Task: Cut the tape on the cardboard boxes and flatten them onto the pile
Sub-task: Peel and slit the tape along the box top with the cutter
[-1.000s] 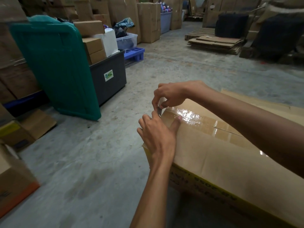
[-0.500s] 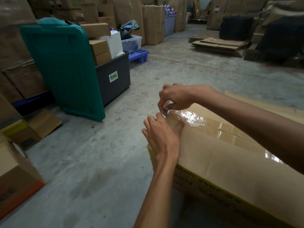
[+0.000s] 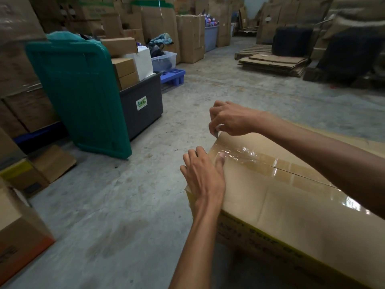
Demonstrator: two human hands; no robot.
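A large brown cardboard box [image 3: 291, 209] fills the lower right, its top seam covered by shiny clear tape [image 3: 256, 158]. My left hand [image 3: 203, 174] grips the box's near-left end, thumb pressed on the tape and fingers curled over the edge. My right hand [image 3: 228, 119] hovers at the far-left corner and pinches a small metal blade [image 3: 216, 134], its tip at the box's edge. A pile of flattened cardboard [image 3: 273, 63] lies on a pallet at the far right.
A green plastic lid [image 3: 81, 97] leans on a dark bin [image 3: 143, 103] holding small boxes at left. More cartons [image 3: 23, 232] crowd the left edge. A blue pallet [image 3: 174, 76] and tall boxes [image 3: 190, 36] stand farther back. Bare concrete floor [image 3: 125, 205] lies between.
My right hand with the blade has shifted slightly away from my left hand toward the box's far corner. My left hand keeps its grip on the box end.
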